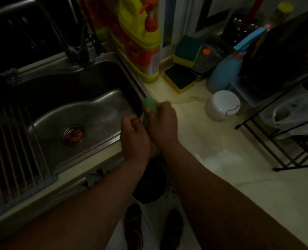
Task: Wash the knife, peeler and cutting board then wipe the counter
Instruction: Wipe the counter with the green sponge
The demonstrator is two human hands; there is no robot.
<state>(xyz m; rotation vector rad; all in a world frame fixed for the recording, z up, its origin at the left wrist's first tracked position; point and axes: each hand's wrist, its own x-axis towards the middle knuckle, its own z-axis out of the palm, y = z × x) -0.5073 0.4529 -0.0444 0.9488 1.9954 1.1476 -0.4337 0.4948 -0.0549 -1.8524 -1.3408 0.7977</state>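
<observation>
Both my hands meet over the right edge of the steel sink (88, 109). My right hand (163, 123) is closed around a green object (150, 105), blurred by motion; it looks like a green-handled peeler or a scrubber, and I cannot tell which. My left hand (134, 136) is curled shut right beside it and seems to pinch the lower end of the same thing, mostly hidden between the hands. The knife and the cutting board are not identifiable in this dim view.
A yellow dish-soap pump bottle (140, 42) stands at the sink's back right corner, with stacked sponges (181, 76), a blue spray bottle (227, 69) and a white lidded tub (221, 105) on the pale counter (203, 141). A black wire rack (285, 132) is at right, a roll-up drying rack (10, 150) at left.
</observation>
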